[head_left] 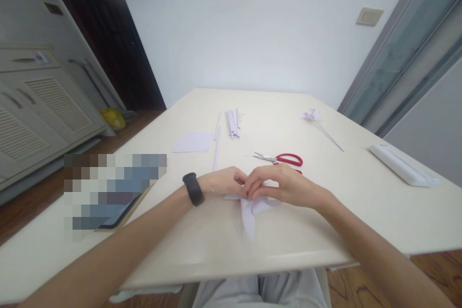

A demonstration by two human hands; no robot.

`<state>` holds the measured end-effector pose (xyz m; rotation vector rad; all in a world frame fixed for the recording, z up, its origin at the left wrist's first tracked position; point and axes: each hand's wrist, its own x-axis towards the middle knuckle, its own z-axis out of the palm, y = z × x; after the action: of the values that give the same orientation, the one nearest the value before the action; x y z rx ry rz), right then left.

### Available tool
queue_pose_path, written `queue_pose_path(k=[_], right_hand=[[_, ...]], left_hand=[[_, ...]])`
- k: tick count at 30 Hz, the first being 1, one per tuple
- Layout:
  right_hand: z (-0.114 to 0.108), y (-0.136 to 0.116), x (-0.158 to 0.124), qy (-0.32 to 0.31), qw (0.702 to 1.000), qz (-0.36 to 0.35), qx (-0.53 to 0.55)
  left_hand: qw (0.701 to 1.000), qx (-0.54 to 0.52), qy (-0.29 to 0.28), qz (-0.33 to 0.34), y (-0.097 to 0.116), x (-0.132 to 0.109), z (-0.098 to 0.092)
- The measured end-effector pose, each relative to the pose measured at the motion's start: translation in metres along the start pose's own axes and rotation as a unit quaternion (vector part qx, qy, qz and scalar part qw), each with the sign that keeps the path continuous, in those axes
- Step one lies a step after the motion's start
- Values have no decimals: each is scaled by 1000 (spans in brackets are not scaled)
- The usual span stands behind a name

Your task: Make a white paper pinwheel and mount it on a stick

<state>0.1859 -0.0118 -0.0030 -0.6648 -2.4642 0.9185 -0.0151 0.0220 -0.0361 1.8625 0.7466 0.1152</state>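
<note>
A folded piece of white paper [250,212] lies on the cream table [202,245] near its front edge. My left hand [224,183], with a black band on the wrist, pinches the paper's upper left part. My right hand [279,184] presses and pinches the paper from the right, fingertips meeting those of the left hand. Both hands are closed on the paper. A pointed flap of it sticks out toward me below the hands.
Red-handled scissors [285,159] lie just behind my right hand. Farther back are a flat paper square [193,142], several rolled paper sticks [231,124] and a paper flower on a stick [313,116]. A white flat box [402,164] sits at the right, a blurred object [108,192] at the left.
</note>
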Motion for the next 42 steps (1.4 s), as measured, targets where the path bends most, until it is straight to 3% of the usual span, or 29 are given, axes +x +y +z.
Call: queue_pose_path(k=[9,21,32,42], right_hand=[[-2,-2,-1,11,998,-47,-44],[-2,-6,-1,-23,997,-36,-57],[2,0,-1,-46,994,-93,-43],[3,10,1,-44,996,-66,-41]], left_hand=[[1000,8,2,-9,0,1,0],[999,14,-11,37,-7,4,2],[997,17,-24,65,-12,8,3],[999,-16,3,52,-6,4,4]])
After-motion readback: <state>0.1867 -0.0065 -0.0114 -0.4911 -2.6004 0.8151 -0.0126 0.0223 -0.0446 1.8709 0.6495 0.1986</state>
